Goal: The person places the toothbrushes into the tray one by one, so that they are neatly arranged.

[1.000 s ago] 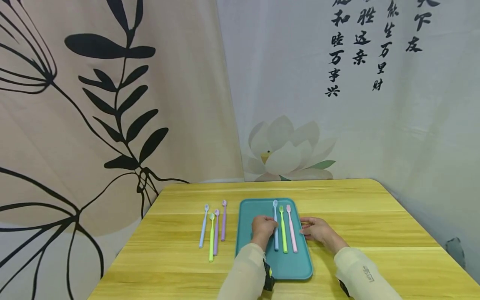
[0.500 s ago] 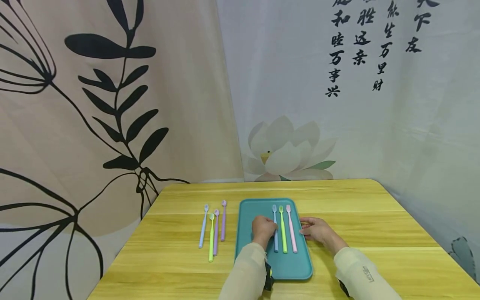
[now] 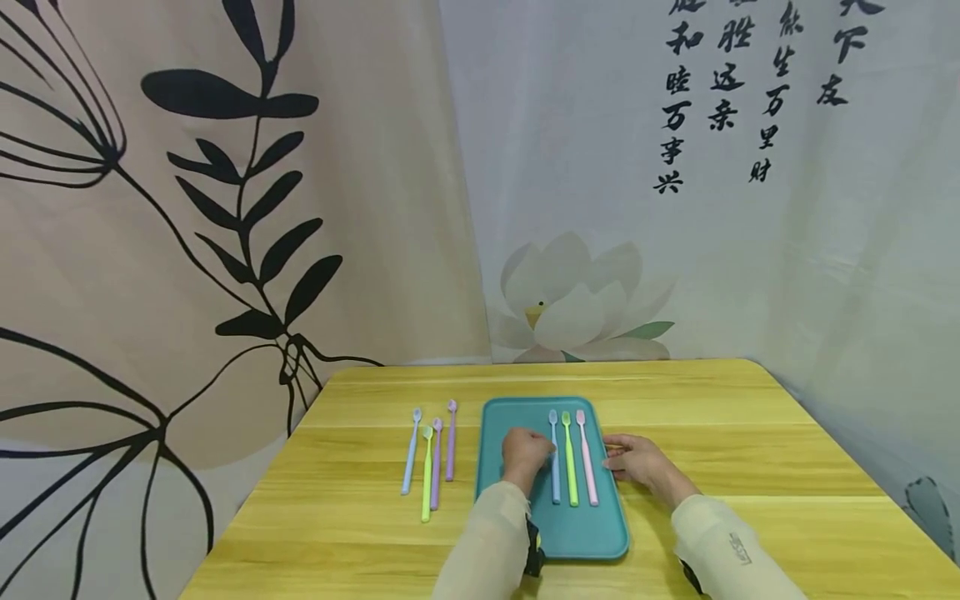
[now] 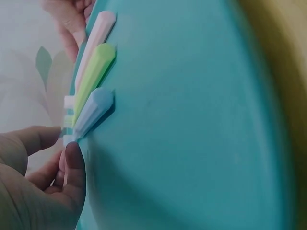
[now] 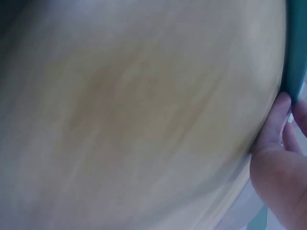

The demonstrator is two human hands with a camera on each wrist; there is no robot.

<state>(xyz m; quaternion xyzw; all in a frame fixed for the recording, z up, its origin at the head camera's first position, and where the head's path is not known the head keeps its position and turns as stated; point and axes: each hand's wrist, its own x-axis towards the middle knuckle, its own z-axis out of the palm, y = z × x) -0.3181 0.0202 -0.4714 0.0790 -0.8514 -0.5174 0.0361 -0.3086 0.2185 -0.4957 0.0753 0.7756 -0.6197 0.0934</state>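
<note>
My left hand (image 3: 525, 457) is over the teal tray (image 3: 517, 417), just left of a blue toothbrush (image 3: 556, 483). In the left wrist view its thumb and forefinger are slightly apart beside the neck of that toothbrush (image 4: 93, 110); whether the tips touch it is hard to see. A green toothbrush (image 3: 570, 467) and a pink toothbrush (image 3: 586, 458) lie parallel to its right on the tray. Outstretched fingers of my right hand (image 3: 637, 461) rest against the tray's right edge, and the right wrist view has the thumb beside the rim (image 5: 293, 52).
On the wooden table (image 3: 360, 517), left of the tray, lie several toothbrushes: light blue (image 3: 411, 454), green (image 3: 427, 475), purple (image 3: 437, 467) and darker purple (image 3: 452, 446). A printed curtain (image 3: 390, 208) hangs behind the table.
The blue toothbrush has slid towards me on the tray, so its head is now level with the green and pink ones. My left hand has shifted slightly left from it; the right hand stays put.
</note>
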